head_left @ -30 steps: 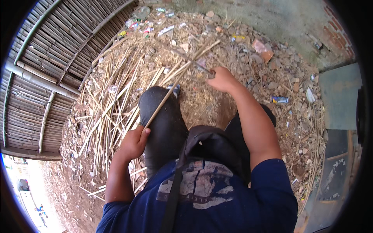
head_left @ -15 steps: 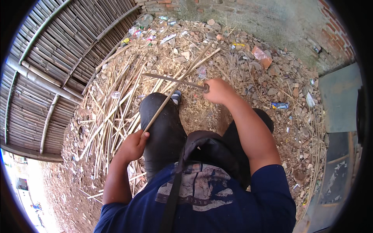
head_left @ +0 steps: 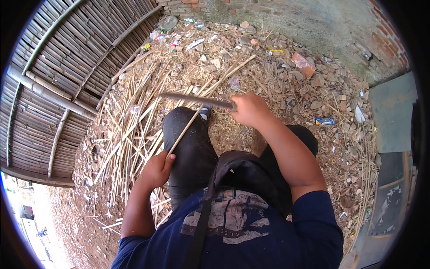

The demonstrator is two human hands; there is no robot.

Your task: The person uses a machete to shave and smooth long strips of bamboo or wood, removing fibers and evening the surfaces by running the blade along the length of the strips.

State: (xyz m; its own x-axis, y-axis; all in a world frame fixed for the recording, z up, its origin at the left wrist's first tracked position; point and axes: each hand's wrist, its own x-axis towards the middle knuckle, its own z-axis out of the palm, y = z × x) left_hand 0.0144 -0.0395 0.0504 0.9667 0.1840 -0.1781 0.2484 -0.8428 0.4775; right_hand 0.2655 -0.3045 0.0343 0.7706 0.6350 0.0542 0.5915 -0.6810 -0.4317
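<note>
My left hand (head_left: pixel 156 170) is closed around the near end of a long, thin bamboo strip (head_left: pixel 185 131), which slants up and away across my left knee. My right hand (head_left: pixel 251 110) grips the handle of a long-bladed knife (head_left: pixel 197 99). Its dark blade points left and crosses over the strip just beyond the knee. Whether blade and strip touch, I cannot tell. Past the blade, the strip's far part is hard to separate from other strips on the ground.
A loose heap of split bamboo strips (head_left: pixel 130 139) covers the ground at left. Behind it stands a bamboo-slat wall (head_left: pixel 67 67). Rubble and litter spread toward a brick wall (head_left: pixel 286 18) at the back. A grey-green panel (head_left: pixel 394 112) stands at right.
The knife and my right hand have shifted slightly nearer and left. The blade has dropped a little toward my knee and shows broader. My left hand stays nearly still on the strip.
</note>
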